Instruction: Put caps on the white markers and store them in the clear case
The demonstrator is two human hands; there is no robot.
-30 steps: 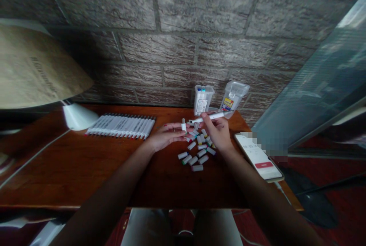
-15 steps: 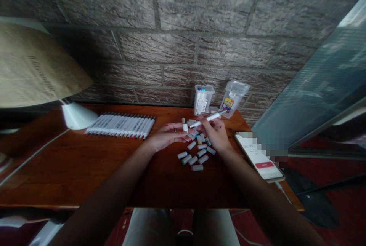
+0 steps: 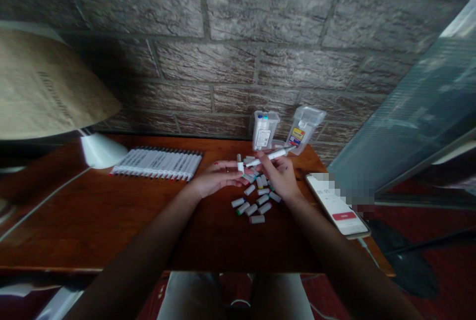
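My right hand (image 3: pixel 279 175) grips a white marker pen (image 3: pixel 269 156) that lies slanted, its tip pointing left toward a small white cap (image 3: pixel 241 166) pinched upright in the fingers of my left hand (image 3: pixel 217 176). Tip and cap are almost touching. Beneath and in front of both hands lies a pile of several loose white marker caps (image 3: pixel 256 200) on the wooden desk (image 3: pixel 111 221).
A row of several capped white markers (image 3: pixel 158 164) lies at the back left of the desk. Two clear plastic cases (image 3: pixel 265 130) stand against the brick wall. A phone (image 3: pixel 337 204) lies at the right edge. A lamp (image 3: pixel 44 92) stands on the left.
The marker in my right hand has dropped and shifted left, so its tip has come close to the cap in my left hand. The left hand has barely moved.
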